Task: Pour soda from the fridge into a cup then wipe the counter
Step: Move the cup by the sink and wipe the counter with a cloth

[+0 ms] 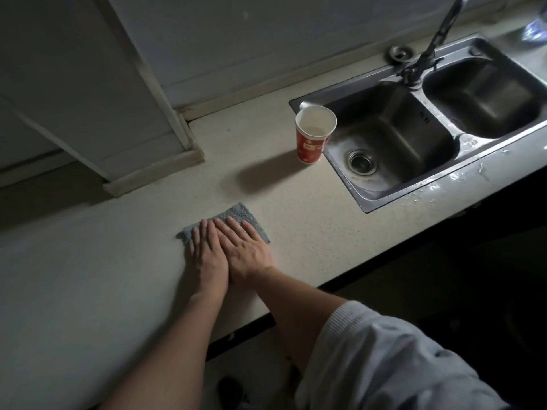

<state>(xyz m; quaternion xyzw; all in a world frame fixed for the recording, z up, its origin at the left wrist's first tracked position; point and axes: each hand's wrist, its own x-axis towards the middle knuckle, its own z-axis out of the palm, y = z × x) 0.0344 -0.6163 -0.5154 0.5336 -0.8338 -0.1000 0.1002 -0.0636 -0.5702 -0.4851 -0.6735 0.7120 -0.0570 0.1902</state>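
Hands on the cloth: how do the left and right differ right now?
The left hand presses the end of the grey cloth away from the sink; the right hand presses the end nearer it. The right arm shows a pushed-up pale sleeve; the left arm is bare in view. Both lie flat, fingers straight, side by side.

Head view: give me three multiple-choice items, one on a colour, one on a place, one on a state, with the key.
1. The cloth is: A. red B. grey C. yellow
2. The cup stands: A. on the cloth B. on the counter beside the sink C. on the floor
3. The left hand and right hand are: A. flat on the cloth B. fists C. gripping the cup
Key: 1 B, its pile looks grey; 2 B, it stands at the sink's left rim; 3 A, the fingers lie straight on the cloth.
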